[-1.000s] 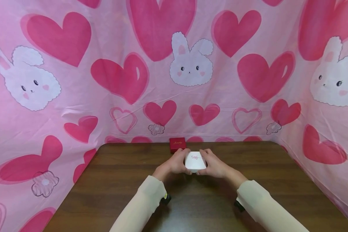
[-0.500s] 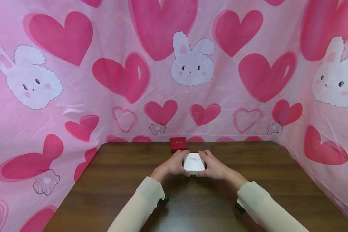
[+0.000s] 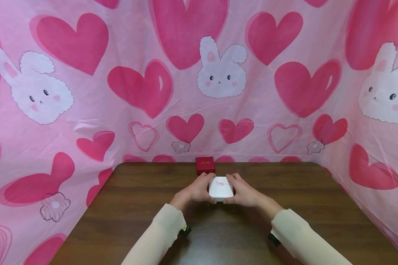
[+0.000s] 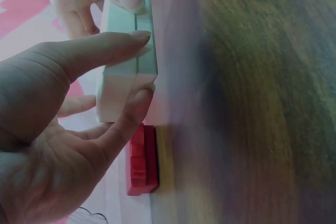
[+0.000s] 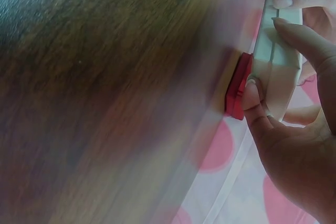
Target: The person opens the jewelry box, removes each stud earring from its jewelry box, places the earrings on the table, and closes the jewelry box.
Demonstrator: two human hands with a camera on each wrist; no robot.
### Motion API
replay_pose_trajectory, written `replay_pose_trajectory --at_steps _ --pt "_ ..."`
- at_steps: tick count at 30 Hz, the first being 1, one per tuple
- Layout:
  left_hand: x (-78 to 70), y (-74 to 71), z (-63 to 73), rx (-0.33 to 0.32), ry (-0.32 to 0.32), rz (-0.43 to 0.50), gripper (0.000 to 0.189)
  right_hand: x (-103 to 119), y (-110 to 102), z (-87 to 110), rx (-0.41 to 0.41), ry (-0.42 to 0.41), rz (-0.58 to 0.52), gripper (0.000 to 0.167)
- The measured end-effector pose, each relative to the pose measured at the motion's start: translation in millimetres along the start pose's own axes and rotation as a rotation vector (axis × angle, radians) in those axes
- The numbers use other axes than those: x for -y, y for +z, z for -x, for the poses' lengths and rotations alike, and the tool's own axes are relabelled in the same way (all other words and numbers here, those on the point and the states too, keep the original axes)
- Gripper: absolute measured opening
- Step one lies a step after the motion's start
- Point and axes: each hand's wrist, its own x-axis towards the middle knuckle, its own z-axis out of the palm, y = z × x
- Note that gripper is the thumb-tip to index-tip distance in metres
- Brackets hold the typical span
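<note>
A small white box [image 3: 221, 188] with rounded corners and a pink print on its top is between the two hands, at the far middle of the table. My left hand [image 3: 198, 189] grips its left side, thumb on the near face. On the right side my right hand [image 3: 244, 190] grips it likewise. A seam between lid and base runs along the white box [image 4: 125, 66] in the left wrist view. Both thumb tips lie close together near that seam. In the right wrist view the white box [image 5: 275, 59] appears raised off the table.
Behind the hands, at the table's far edge, stands a dark red box [image 3: 205, 164] with gold lettering. The brown wooden table [image 3: 146, 206] spreads around. Pink cloth [image 3: 185, 99] with hearts and rabbits hangs behind and along both sides.
Both hands have brought the white box slightly nearer to me, keeping their grip. The red box stays in place. The head view has shifted a little.
</note>
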Motion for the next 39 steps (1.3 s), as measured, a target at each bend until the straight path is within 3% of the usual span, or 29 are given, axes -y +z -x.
replay_pose_trajectory --at_steps 39 --pt "11.0 6.2 19.8 0.026 -0.036 -0.045 0.085 3.8 15.1 0.8 0.076 -0.018 -0.020 0.097"
